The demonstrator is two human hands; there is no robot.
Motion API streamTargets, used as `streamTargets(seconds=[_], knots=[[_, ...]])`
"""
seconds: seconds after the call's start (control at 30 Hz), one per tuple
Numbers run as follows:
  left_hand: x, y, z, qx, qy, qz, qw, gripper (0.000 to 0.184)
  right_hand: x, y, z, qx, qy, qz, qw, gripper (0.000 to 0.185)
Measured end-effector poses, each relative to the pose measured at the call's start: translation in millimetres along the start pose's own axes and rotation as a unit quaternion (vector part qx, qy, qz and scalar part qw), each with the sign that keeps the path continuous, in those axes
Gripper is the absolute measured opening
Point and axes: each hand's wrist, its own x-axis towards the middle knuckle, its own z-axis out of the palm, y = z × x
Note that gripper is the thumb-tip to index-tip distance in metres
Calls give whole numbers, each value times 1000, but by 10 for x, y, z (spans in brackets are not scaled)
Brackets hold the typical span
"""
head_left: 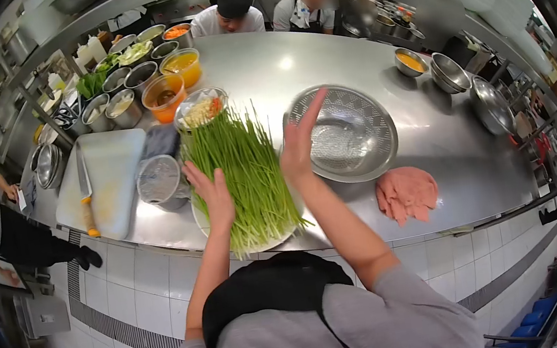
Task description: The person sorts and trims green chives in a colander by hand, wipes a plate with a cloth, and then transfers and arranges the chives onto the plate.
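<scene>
A big bunch of long green chives (239, 172) lies lengthwise on a round white board (270, 243), pale ends toward me. My left hand (212, 195) is at the bunch's left side, fingers spread and flat, palm turned inward. On the other side, my right hand (298, 144) is raised with its fingers stretched out, near the bunch's right edge and overlapping the rim of a perforated metal colander (350, 133). Whether either palm touches the stalks I cannot tell. A crumpled pink cloth (408, 193) lies to the right, below the colander.
At left, a knife (85, 189) rests on a white cutting board (113, 174). A plastic-covered tub (160, 179) stands beside the chives. Farther back are a bowl of chopped garlic (201, 111) and an orange container (164, 97). Metal bowls (449, 72) stand at right. Two people (228, 17) are across the counter.
</scene>
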Motion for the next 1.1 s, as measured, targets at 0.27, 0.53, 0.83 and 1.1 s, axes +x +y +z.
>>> streamTargets(seconds=[0.27, 0.53, 0.83, 1.1], knots=[[4, -66, 25, 113, 1, -10, 994, 74, 1932, 1821, -1843, 13, 322, 14, 946, 76], [-158, -15, 32, 241, -56, 17, 969, 90, -22, 614, -480, -380, -316, -35, 869, 29], [-146, -122, -183, 342, -154, -31, 927, 97, -817, 399, -36, -240, -493, -85, 832, 26], [-175, -103, -344, 277, -132, 14, 952, 91, -629, 314, -149, -232, -472, -96, 845, 26]])
